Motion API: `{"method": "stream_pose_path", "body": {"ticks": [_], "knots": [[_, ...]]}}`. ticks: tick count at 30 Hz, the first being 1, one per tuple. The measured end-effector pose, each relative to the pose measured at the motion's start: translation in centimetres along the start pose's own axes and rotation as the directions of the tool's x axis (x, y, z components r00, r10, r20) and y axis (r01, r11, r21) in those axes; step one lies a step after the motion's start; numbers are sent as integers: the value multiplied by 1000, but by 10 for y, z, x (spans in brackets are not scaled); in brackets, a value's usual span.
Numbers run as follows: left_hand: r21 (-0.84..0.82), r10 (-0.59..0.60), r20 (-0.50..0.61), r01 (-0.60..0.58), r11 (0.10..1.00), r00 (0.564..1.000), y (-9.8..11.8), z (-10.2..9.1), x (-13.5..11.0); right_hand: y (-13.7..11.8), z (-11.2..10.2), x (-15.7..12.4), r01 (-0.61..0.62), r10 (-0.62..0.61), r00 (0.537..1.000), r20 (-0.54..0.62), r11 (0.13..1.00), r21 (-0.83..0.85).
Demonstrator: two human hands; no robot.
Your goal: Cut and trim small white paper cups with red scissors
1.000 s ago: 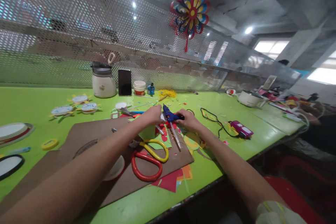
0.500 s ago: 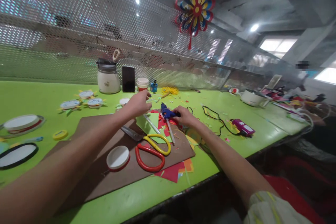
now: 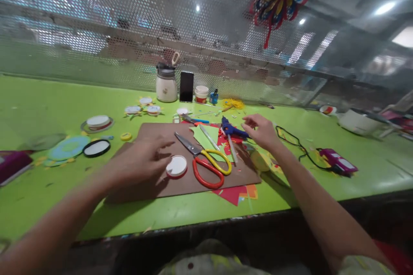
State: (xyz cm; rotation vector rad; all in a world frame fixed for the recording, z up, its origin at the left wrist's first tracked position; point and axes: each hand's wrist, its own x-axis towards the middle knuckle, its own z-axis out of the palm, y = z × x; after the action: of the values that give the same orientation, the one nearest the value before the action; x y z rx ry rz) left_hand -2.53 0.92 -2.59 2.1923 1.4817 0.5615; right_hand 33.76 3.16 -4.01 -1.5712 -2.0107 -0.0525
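Observation:
My left hand point(image 3: 142, 159) is over the left part of a brown board point(image 3: 151, 131), fingers apart and somewhat blurred. Its fingertips are close to a white round lid point(image 3: 177, 166) with a red edge; contact is hard to make out. My right hand point(image 3: 263, 131) is open beside the handle of a blue glue gun point(image 3: 232, 129), which lies on the board's far right with a glue stick point(image 3: 232, 148) jutting out. Between the hands lie large scissors point(image 3: 211, 167) with one red and one yellow handle. Light green paper point(image 3: 206, 136) is beyond them, a pen-like stick on top.
Along the back stand a white jug point(image 3: 166, 88), a black phone point(image 3: 186, 87), a paper cup point(image 3: 201, 93) and a blue bottle point(image 3: 214, 96). Flower-shaped discs point(image 3: 153, 110) and a black-rimmed disc point(image 3: 97, 148) are left. A purple box point(image 3: 338, 162) with a black cord lies right.
My left hand has moved back and left, from the far side of the board to near the white lid. My right hand has let go of the glue gun. The view has turned left.

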Motion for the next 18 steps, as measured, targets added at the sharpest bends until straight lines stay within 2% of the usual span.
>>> {"method": "stream_pose_path", "body": {"ticks": [2, 5, 7, 10, 14, 16, 18], "knots": [[94, 97, 120, -109, 990, 988, -3, 5, -15, -33, -1, -16, 81, -83, 994, 73, 997, 18], [196, 178, 226, -224, 955, 958, 1, 11, -21, -79, 11, -44, 207, -203, 947, 249, 978, 13], [236, 196, 248, -256, 938, 949, 6, 14, -19, -100, 21, -56, 239, -216, 917, 334, 971, -28], [247, 200, 248, -261, 933, 948, 10, 17, -17, -112, 29, -60, 216, -160, 899, 406, 972, -93], [111, 164, 196, -188, 976, 967, 12, 15, -17, -117, 32, -50, 162, -85, 862, 500, 980, -112], [-49, 127, 180, -120, 992, 975, 11, 9, -18, -118, 34, -44, 130, -58, 839, 541, 987, -97], [-271, 103, 179, -52, 961, 978, 8, 1, -18, -117, 38, -41, 86, -28, 824, 566, 993, -77]]}}
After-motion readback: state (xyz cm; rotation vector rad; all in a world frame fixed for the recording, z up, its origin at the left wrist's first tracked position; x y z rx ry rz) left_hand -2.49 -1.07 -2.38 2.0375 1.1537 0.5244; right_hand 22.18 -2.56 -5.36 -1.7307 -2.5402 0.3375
